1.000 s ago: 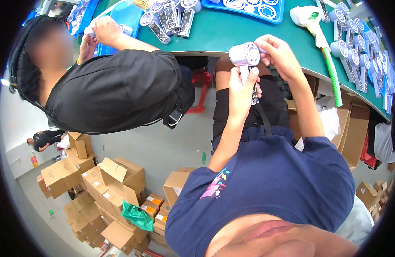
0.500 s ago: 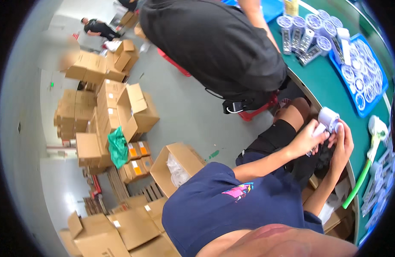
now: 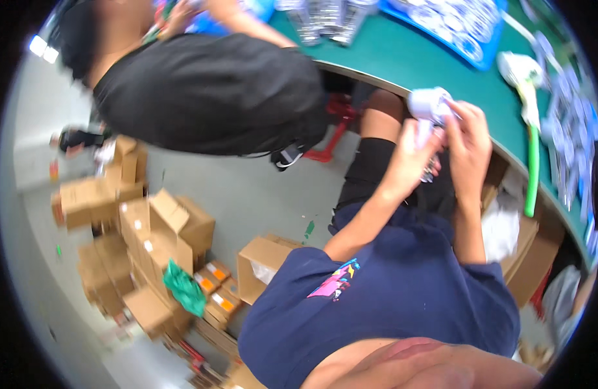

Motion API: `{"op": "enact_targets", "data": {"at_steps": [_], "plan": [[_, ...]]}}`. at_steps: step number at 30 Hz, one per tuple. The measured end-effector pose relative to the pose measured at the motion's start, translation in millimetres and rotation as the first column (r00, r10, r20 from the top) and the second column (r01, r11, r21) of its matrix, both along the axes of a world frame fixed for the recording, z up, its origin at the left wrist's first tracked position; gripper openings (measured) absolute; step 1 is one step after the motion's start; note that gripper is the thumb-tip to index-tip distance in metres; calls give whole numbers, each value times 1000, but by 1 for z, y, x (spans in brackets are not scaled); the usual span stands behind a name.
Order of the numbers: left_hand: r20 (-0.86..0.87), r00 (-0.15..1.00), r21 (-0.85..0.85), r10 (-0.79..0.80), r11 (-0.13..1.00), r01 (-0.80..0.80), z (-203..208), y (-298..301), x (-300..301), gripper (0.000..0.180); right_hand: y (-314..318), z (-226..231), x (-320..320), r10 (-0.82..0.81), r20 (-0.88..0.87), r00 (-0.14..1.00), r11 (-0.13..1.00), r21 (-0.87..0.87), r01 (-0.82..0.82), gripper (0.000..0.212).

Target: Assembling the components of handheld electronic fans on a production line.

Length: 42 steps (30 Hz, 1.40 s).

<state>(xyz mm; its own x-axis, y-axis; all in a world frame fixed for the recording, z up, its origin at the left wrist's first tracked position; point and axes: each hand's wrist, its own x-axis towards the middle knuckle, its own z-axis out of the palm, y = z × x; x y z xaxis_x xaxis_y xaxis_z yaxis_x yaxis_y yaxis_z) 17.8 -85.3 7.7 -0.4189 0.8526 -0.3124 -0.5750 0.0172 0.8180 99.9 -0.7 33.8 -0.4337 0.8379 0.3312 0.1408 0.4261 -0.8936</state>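
Observation:
My left hand (image 3: 409, 159) is wrapped round the handle of a white shower head (image 3: 429, 106), its round head tilted up in front of my lap at the bench edge. My right hand (image 3: 469, 139) closes in from the other side, its fingertips pressed against the face of the round head. What the right fingertips hold there is hidden. Small dark or metallic bits show under the left fingers, too blurred to name. Nearest on the green bench (image 3: 390, 61) is a white shower-head-shaped piece (image 3: 523, 71) joined to a bright green tube (image 3: 532, 172).
A blue tray (image 3: 487, 58) of clear round parts stands on the bench, with several clear handled pieces (image 3: 325, 19) beside it and more (image 3: 571, 129) at the right. Close on my left sits a person in black (image 3: 208, 91). Cardboard boxes (image 3: 150, 227) are stacked on the floor.
The view has swung, so the bench and boxes sit differently in the picture. Both hands stay on the shower head, and the right fingers have shifted slightly over its face.

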Motion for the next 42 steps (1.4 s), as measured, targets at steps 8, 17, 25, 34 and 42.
{"op": "enact_targets", "data": {"at_steps": [8,17,25,34,42], "plan": [[-50,999,65,-10,998,13,15,5,7,29,-2,4,14,-78,-130,989,997,-13,77,30],[-53,999,56,-7,998,10,18,0,7,34,-1,-2,11,-119,-141,983,978,157,141,28],[-94,995,78,17,997,-10,7,1,5,30,-2,-2,5,-104,-55,993,983,145,111,25],[-19,999,20,-30,999,30,-3,1,-2,28,13,-5,10,-60,32,998,956,290,48,15],[91,996,30,4,1000,-7,-17,-15,-16,22,115,-9,-2,-150,161,976,910,409,72,13]]}}
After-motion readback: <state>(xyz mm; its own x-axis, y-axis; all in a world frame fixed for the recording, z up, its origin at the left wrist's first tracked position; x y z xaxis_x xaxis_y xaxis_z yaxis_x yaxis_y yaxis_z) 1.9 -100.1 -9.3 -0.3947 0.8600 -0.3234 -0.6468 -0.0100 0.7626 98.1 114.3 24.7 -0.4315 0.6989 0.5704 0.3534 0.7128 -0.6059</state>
